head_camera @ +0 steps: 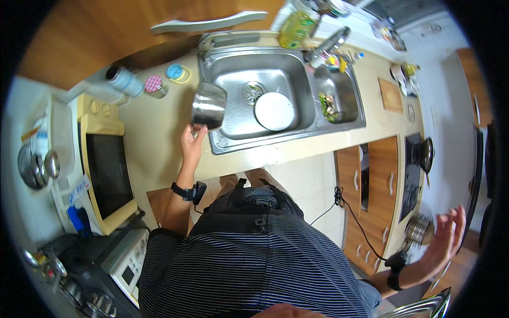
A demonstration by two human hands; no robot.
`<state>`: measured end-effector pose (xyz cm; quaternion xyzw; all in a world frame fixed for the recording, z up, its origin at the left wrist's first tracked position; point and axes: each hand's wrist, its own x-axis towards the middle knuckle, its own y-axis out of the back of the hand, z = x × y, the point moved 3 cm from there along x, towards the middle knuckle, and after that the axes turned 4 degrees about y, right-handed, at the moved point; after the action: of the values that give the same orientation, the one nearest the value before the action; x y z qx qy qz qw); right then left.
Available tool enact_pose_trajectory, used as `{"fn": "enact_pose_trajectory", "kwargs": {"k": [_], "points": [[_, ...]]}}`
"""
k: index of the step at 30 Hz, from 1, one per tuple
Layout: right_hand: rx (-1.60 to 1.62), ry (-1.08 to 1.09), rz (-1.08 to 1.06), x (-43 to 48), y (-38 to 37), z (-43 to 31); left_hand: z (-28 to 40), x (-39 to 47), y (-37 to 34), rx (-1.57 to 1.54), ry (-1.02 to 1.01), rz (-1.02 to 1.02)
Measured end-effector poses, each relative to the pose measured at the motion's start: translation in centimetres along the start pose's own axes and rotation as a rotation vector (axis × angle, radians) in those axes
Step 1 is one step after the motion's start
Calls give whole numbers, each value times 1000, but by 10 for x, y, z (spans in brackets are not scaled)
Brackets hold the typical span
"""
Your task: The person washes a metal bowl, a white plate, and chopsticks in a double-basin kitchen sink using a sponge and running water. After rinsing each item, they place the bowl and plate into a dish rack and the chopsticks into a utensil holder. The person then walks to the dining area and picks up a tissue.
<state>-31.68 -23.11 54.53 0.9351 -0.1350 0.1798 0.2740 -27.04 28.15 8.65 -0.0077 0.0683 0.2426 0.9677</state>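
Observation:
My left hand grips the handle of a stainless steel pot, tilted over the left edge of the large sink basin. A white plate lies in that steel sink, beside the drain strainer. Food scraps lie in the small basin at the right. Out at the far right, my right hand is raised with its fingers apart, holding nothing. It is nearest to a metal utensil holder. A shiny metal object shows partly at the bottom right edge.
A chrome faucet and an oil bottle stand behind the sink. Jars, a bottle and a yellow toaster oven are on the left. A wooden board and a stove are at the right. A black cable hangs by the cabinets.

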Motion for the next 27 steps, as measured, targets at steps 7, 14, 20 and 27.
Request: {"fn": "enact_pose_trajectory", "kwargs": {"k": [7, 14, 20, 27], "points": [[-20, -430, -204, -66, -113, 214, -54, 49, -94, -929, 716, -136], [276, -563, -328, -104, -210, 368, -72, 59, -132, -923, 702, -191], [654, -754, -615, -88, -291, 374, -38, 25, -167, -1089, 595, -143], [1772, -1188, -763, -7, -358, 374, -25, -11, -266, -1337, 668, -276]]}}
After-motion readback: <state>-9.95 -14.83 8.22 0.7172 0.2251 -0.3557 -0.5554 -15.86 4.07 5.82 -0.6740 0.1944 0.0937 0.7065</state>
